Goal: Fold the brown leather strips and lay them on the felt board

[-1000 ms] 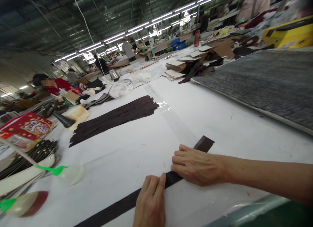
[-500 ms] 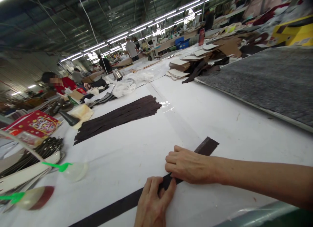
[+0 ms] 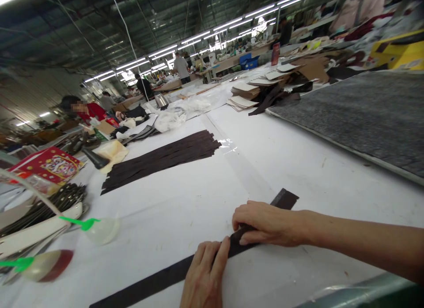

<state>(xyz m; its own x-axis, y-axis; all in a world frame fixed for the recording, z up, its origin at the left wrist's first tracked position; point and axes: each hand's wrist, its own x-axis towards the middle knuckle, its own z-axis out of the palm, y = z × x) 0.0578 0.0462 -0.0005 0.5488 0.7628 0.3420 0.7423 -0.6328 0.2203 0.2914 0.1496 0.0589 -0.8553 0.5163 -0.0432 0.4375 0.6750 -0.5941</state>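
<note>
A long dark brown strip [image 3: 155, 281], leather-like, lies at a slant across the white table, from the bottom edge up to its squared end right of centre. My right hand [image 3: 268, 224] is curled over its upper part, thumb and fingers pinching the edge. Just below and to the left, my left hand [image 3: 207, 272] presses on the strip with bent fingers, its thumb close to my right fingertips. The bit of strip between and under the fingers is partly hidden. Farther back lies a flat bundle of similar dark strips [image 3: 162, 155].
Two squeeze bottles with green nozzles, one clear [image 3: 104, 230] and one with reddish contents [image 3: 53, 266], lie at left. A grey felt-like board [image 3: 357, 118] covers the right side. Stacked pale pieces [image 3: 243, 98] stand behind. A person in red [image 3: 94, 110] is at far left.
My right hand has shifted slightly right along the strip, its thumb now showing over the near edge. My left thumb has drawn in closer to its fingers.
</note>
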